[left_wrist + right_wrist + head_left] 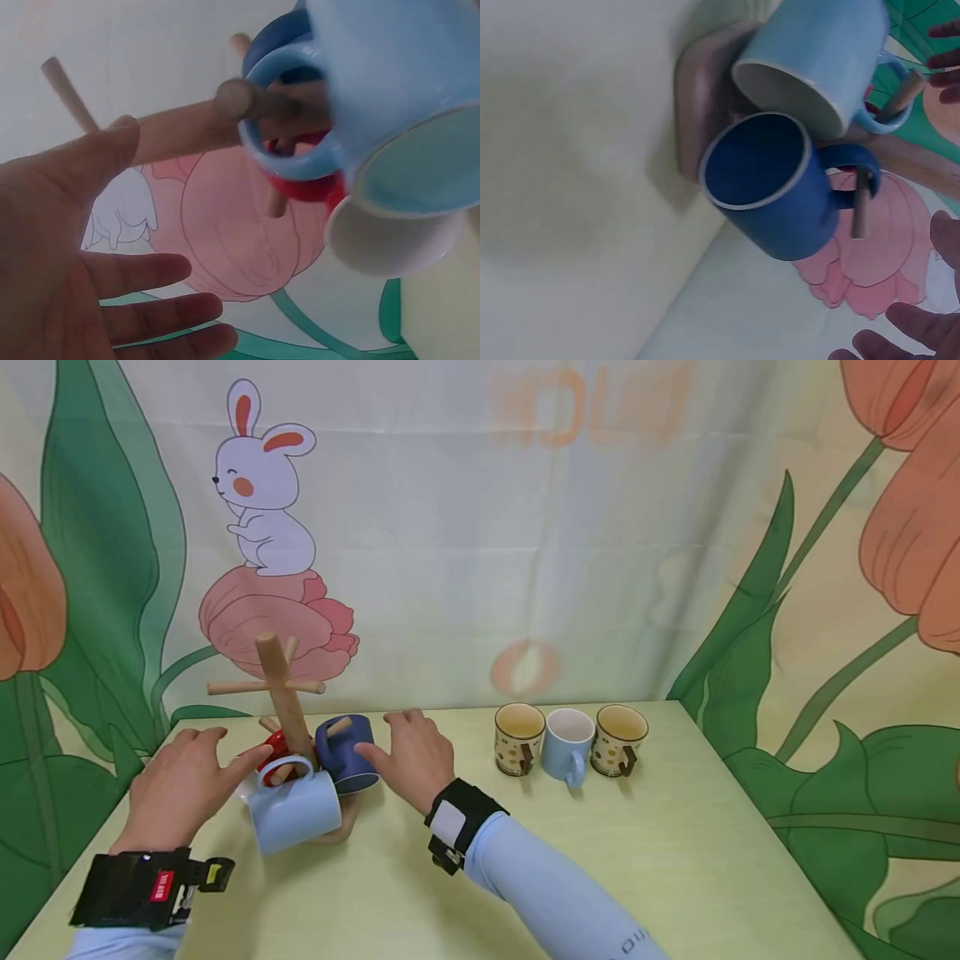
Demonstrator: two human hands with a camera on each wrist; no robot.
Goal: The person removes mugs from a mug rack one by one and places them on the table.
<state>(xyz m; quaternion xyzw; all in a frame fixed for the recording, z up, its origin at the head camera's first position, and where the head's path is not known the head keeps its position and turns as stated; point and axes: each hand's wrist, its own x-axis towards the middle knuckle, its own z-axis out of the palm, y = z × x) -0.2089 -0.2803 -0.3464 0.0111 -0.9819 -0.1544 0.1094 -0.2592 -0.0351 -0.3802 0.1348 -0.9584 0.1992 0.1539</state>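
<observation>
A wooden mug tree (288,714) stands at the left of the table. On its lower pegs hang a light blue mug (296,814) in front, a dark blue mug (358,760) at the right and a red mug (274,750), mostly hidden behind. My left hand (176,785) is beside the tree, fingers spread, thumb near the light blue mug's handle; in the left wrist view nothing lies in its palm. To the right of the tree, my right hand (416,758) hovers near the dark blue mug with loose fingers, holding nothing.
Two spotted mugs (513,752) (609,752) flank another light blue mug (564,758) in a row at the table's back right. Upper pegs (232,688) of the tree stick out with no mugs on them. A printed cloth (450,568) hangs behind the table (600,852).
</observation>
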